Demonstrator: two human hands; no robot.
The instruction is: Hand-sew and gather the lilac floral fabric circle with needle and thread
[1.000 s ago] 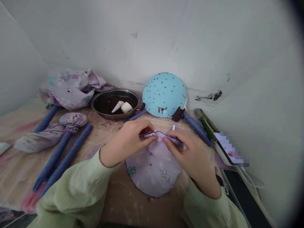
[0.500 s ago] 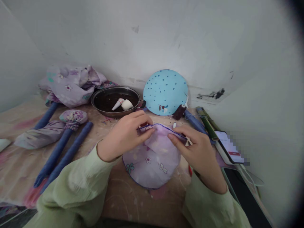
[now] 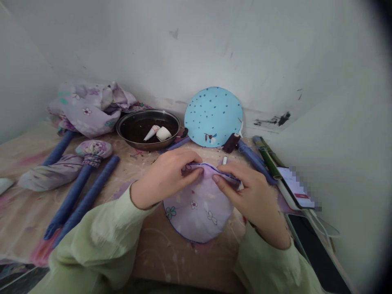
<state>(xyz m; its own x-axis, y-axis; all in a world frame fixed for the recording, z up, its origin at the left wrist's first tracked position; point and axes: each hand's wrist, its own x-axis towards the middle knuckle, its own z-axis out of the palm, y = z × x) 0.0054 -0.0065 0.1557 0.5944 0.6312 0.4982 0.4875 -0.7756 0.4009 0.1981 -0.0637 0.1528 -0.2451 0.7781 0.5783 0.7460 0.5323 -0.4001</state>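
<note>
A round piece of lilac cloth (image 3: 199, 220) with small flowers and a dark blue edge hangs over the table's middle. Its upper rim is pinched between the thumb and fingers of my left hand (image 3: 171, 175). Close beside it, my right hand (image 3: 251, 192) grips the same rim further right. The fingertips of both hands are a short way apart, with the blue edge showing between them. A small white item (image 3: 225, 160) lies just behind my right fingers.
Behind stand a metal pan (image 3: 137, 143) with white pieces inside and a blue dotted disc (image 3: 213, 116) beside a dark thread spool (image 3: 231, 143). Blue wrapped rods (image 3: 92, 196) and bundled cloth (image 3: 92, 110) lie left. Bamboo (image 3: 269, 161) and two phones (image 3: 315, 249) are right.
My left hand has shifted slightly right and closer to my right hand. The cloth's left edge has moved right, and its rim is bunched a little more.
</note>
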